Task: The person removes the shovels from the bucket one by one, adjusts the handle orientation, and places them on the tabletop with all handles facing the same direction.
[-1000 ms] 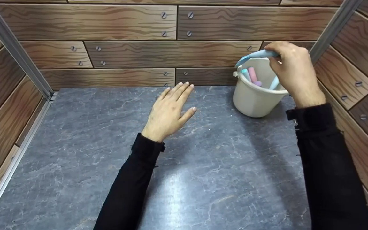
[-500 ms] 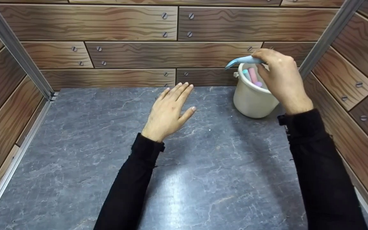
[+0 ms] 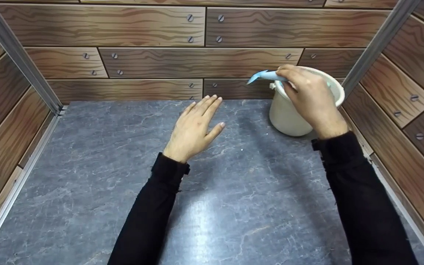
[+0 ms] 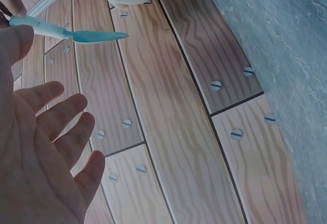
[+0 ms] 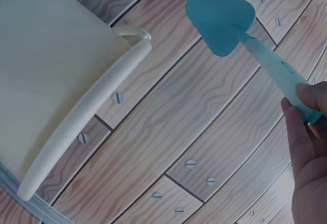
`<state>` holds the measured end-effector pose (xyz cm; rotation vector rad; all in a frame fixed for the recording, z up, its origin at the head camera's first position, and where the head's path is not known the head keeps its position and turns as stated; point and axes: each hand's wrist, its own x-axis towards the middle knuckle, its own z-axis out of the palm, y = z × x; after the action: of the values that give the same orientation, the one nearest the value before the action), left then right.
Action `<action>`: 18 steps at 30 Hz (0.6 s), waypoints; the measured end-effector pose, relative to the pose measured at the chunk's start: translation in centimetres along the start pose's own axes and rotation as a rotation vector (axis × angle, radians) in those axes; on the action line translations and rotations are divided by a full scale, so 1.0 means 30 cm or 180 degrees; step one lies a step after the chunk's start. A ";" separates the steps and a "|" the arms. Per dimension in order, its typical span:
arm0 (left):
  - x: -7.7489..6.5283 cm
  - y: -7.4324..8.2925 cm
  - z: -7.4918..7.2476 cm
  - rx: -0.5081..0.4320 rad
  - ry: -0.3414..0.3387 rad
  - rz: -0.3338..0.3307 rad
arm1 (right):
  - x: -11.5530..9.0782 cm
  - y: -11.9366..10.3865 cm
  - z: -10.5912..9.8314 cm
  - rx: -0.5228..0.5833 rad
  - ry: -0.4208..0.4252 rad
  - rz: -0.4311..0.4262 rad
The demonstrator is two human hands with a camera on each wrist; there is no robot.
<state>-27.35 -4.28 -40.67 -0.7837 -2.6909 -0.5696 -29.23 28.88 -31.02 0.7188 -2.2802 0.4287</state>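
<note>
My right hand (image 3: 313, 97) pinches the handle of a small light-blue trowel (image 3: 271, 75) between thumb and fingers. The trowel points left, its tip angled down, past the left rim of a cream bucket (image 3: 289, 117). In the right wrist view its rounded triangular blade (image 5: 219, 22) shows flat on, apart from the bucket. My right hand hides most of the bucket's mouth; a bit of turquoise shows inside. My left hand (image 3: 193, 129) is held over the table left of the bucket, fingers extended and thumb apart, holding nothing. The left wrist view shows its bare palm (image 4: 36, 137).
A grey marbled tabletop (image 3: 87, 165) lies below both hands. A wood-patterned back wall (image 3: 142, 62) stands behind it, with similar panels at both sides. Metal rails (image 3: 39, 70) run up the corners. The bucket stands at the back right, near the walls.
My right hand has moved left and slightly down with the trowel, from above the bucket to its left rim. It now covers the coloured sticks seen inside earlier. My left hand has stayed still.
</note>
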 end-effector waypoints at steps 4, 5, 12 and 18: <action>0.002 -0.002 0.004 -0.0039 0.0001 0.0007 | -0.012 -0.013 0.018 -0.0030 -0.0020 -0.0138; 0.003 -0.003 0.005 -0.0046 0.0007 0.0007 | -0.015 -0.016 0.023 -0.0031 -0.0017 -0.0178; 0.005 -0.007 0.017 -0.0083 0.0102 0.0040 | -0.035 -0.034 0.061 -0.0068 0.0076 -0.0513; 0.009 -0.003 0.022 -0.0089 0.0209 0.0109 | -0.052 -0.051 0.091 -0.0070 0.0099 -0.0672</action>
<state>-27.72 -3.94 -41.18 -0.8025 -2.6102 -0.6151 -28.79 26.93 -33.88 0.9241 -2.1489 0.3125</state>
